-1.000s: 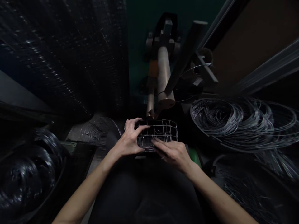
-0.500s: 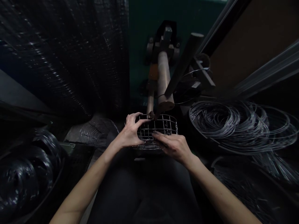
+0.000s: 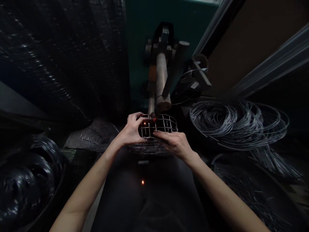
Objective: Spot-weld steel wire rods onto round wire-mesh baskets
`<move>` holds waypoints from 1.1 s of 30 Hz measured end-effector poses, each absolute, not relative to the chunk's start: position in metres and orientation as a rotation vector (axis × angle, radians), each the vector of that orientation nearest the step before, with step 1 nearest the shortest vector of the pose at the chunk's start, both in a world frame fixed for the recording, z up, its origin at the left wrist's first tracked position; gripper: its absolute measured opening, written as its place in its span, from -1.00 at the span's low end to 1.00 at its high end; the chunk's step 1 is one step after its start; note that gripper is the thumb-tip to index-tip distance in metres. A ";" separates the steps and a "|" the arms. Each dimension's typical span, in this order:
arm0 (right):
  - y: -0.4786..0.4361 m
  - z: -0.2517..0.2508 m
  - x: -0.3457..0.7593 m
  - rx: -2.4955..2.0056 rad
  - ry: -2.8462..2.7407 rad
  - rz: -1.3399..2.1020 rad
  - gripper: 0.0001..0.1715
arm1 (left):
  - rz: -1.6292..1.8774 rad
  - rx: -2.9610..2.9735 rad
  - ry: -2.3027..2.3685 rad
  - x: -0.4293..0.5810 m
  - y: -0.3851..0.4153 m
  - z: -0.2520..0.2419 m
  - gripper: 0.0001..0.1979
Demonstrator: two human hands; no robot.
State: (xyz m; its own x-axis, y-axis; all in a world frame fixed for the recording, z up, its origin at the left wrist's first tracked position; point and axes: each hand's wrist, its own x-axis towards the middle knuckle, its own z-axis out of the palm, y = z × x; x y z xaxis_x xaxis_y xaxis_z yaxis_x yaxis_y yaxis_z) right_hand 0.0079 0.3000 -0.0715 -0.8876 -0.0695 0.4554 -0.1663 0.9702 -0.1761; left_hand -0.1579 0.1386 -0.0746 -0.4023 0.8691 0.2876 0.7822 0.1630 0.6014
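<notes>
Both hands hold a round wire basket [image 3: 158, 127] up against the tip of a spot-welding electrode [image 3: 161, 87] at the middle of the view. The left hand [image 3: 130, 132] grips the basket's left side, fingers curled over the rim and closed on the wire. The right hand [image 3: 175, 145] lies across the near side with fingers narrow and pressed flat on the mesh, steadying it. Orange sparks [image 3: 149, 120] glow at the top rim where it meets the electrode, and 1 spark [image 3: 142, 182] falls lower down, so I judge a weld is under way on the rim. The cage's uprights and rings look already joined; how many rim joints are left cannot be told in this dark view. Loose wire coils [image 3: 238, 124] lie well apart on the right, and dark wound rolls [image 3: 26, 180] sit at lower left
</notes>
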 end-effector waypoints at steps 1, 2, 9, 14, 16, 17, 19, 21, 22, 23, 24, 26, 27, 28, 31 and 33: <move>0.301 -0.071 0.005 0.148 -2.661 0.285 -0.72 | 1.070 1.637 2.294 -0.161 0.141 -0.075 -0.21; 0.302 -0.070 0.002 0.119 -2.666 0.279 -0.72 | 1.078 1.630 2.291 -0.165 0.143 -0.075 -0.20; 0.309 -0.072 -0.016 -0.009 -2.721 0.213 -0.75 | 1.077 1.645 2.305 -0.186 0.157 -0.081 -0.16; 0.308 -0.081 0.000 -0.178 -2.629 0.196 -0.75 | 1.090 1.693 2.321 -0.183 0.155 -0.083 -0.20; 0.308 -0.084 0.004 -0.244 -2.595 0.245 -0.75 | 1.075 1.683 2.313 -0.184 0.155 -0.082 -0.20; 0.309 -0.085 0.004 -0.250 -2.585 0.273 -0.74 | 1.074 1.680 2.310 -0.185 0.156 -0.082 -0.21; 0.312 -0.084 0.000 -0.240 -2.569 0.306 -0.74 | 1.078 1.675 2.309 -0.189 0.159 -0.081 -0.21; 0.315 -0.082 -0.008 -0.255 -2.564 0.301 -0.76 | 1.083 1.656 2.329 -0.195 0.164 -0.082 -0.22; 0.317 -0.081 -0.012 -0.267 -2.569 0.293 -0.77 | 1.083 1.646 2.344 -0.198 0.167 -0.082 -0.21; 0.319 -0.079 -0.017 -0.279 -2.583 0.283 -0.77 | 1.083 1.638 2.358 -0.202 0.169 -0.082 -0.20; 0.321 -0.078 -0.021 -0.292 -2.603 0.272 -0.77 | 1.079 1.635 2.368 -0.205 0.172 -0.082 -0.20; 0.323 -0.077 -0.028 -0.313 -2.650 0.249 -0.75 | 1.073 1.636 2.375 -0.211 0.177 -0.082 -0.19; 0.324 -0.077 -0.031 -0.324 -2.669 0.240 -0.74 | 1.068 1.640 2.373 -0.213 0.178 -0.081 -0.20; 0.324 -0.078 -0.033 -0.331 -2.681 0.240 -0.75 | 1.065 1.645 2.369 -0.214 0.180 -0.080 -0.20; 0.323 -0.078 -0.032 -0.320 -2.646 0.321 -0.78 | 1.080 1.668 2.352 -0.215 0.177 -0.080 -0.15; 0.322 -0.073 -0.024 -0.323 -2.556 0.424 -0.76 | 1.090 1.667 2.339 -0.215 0.168 -0.086 0.02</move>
